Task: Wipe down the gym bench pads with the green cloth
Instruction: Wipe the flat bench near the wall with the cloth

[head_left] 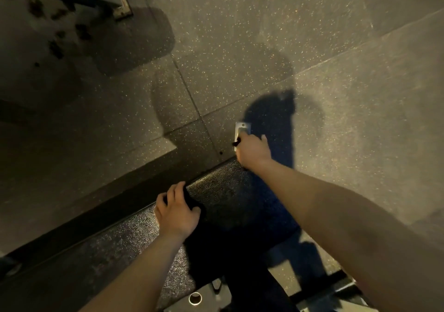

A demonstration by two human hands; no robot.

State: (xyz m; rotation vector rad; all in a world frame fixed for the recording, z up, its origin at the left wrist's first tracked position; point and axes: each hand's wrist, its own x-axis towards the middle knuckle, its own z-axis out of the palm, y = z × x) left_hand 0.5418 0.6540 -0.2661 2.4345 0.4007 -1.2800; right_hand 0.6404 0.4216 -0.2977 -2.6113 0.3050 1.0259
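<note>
A black textured bench pad [134, 237] runs from the lower left up to the middle of the view. My left hand [176, 209] rests on the pad's top, its fingers curled over the far long edge. My right hand [252, 150] reaches past the pad's far end with its fingers folded down out of sight. A small dark scrap of cloth [236, 142] sticks out at the left of that hand; its colour does not show in the dim light. The rest of the cloth is hidden under the hand.
A metal foot plate [243, 127] lies on the speckled rubber floor [264, 23] just beyond my right hand. Another machine's beam and bolted foot plate [120, 2] stand at the top left. The bench's metal frame and an open tube end [195, 298] show at the bottom.
</note>
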